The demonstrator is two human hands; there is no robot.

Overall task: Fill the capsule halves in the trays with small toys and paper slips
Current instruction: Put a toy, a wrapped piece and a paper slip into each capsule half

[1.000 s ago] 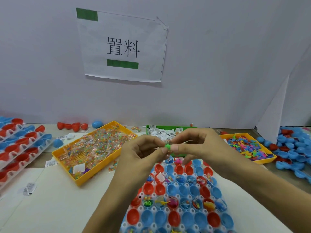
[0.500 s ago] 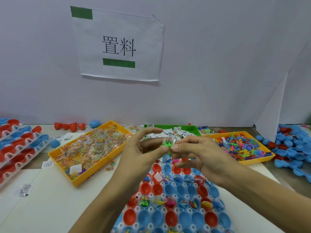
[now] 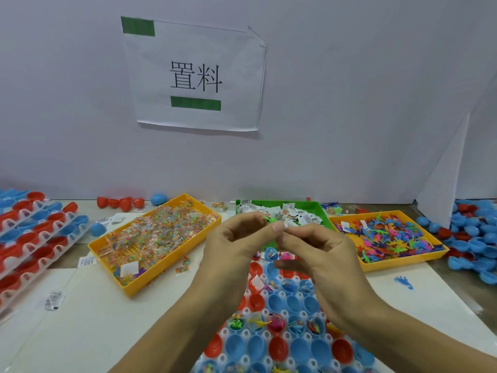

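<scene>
Both hands meet above the far end of the white capsule tray [image 3: 282, 294], which holds red and blue capsule halves, some with small toys or slips inside. My left hand [image 3: 228, 246] and my right hand [image 3: 317, 249] pinch a small green toy [image 3: 270, 219] between thumbs and fingertips. Behind them a green tray of paper slips [image 3: 314, 208] lies at the back, and an orange tray of coloured plastic toys [image 3: 387, 235] sits to the right. An orange tray of bagged beads [image 3: 153, 235] is to the left.
Stacked white trays of red and blue halves [image 3: 29, 232] fill the left edge. A heap of loose blue and red halves [image 3: 473, 238] lies at the far right. A blue toy [image 3: 403, 281] and stray slips lie on the table; a white wall with a paper sign stands behind.
The hands have stayed together on the green toy, with the fingers shifting slightly. The camera has tilted, so the scene sits a little lower and the right tray shows more fully.
</scene>
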